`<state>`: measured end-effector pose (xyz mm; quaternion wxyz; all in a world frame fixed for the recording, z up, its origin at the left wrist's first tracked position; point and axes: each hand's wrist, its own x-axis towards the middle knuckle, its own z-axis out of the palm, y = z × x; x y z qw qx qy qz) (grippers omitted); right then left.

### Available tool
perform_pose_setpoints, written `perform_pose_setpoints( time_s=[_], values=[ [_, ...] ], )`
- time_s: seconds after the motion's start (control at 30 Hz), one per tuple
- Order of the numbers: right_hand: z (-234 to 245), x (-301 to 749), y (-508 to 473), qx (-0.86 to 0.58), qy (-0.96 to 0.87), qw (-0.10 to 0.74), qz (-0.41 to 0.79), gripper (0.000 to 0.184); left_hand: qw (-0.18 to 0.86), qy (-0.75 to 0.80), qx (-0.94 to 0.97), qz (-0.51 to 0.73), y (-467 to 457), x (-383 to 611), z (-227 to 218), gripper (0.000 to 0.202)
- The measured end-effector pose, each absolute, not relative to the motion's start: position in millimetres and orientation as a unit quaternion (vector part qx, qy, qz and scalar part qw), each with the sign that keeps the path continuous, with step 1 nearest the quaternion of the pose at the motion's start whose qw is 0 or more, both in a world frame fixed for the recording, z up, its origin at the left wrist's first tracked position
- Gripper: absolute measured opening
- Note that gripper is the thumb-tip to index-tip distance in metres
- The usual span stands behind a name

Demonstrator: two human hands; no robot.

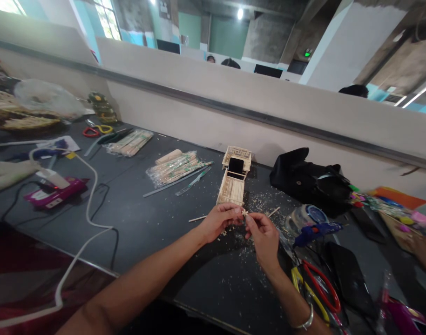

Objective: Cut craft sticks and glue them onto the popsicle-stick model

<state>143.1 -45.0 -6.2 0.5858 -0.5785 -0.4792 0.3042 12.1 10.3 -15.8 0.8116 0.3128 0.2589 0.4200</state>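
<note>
My left hand (220, 219) and my right hand (262, 235) meet over the dark table (136, 218), fingertips pinched together on a tiny wooden stick piece (244, 213). Just beyond them stands a small model built of thin wooden sticks (234, 179), with a lattice back and a dark opening. Loose sticks (273, 212) and wood shavings lie around the hands.
Bags of wooden sticks (173, 168) lie left of the model. A black bag (308, 179), a blue glue gun (314, 231) and red-handled scissors (321, 284) are to the right. A pink device (54, 191) with a white cable (90, 214) sits left.
</note>
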Motion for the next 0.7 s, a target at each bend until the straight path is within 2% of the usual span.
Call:
perform_pose_setpoints(
  time_s=[0.53, 0.7],
  values=[
    [-8.6, 141.7, -46.0, -0.569, -0.511, 0.573, 0.296, 0.025, 0.76, 0.29, 0.379, 0.441, 9.3, 12.7, -17.5, 0.038],
    [-7.2, 142.3, -46.9, -0.573, -0.512, 0.576, 0.278, 0.024, 0.779, 0.267, 0.363, 0.437, 9.8, 12.4, -16.6, 0.041]
  ],
)
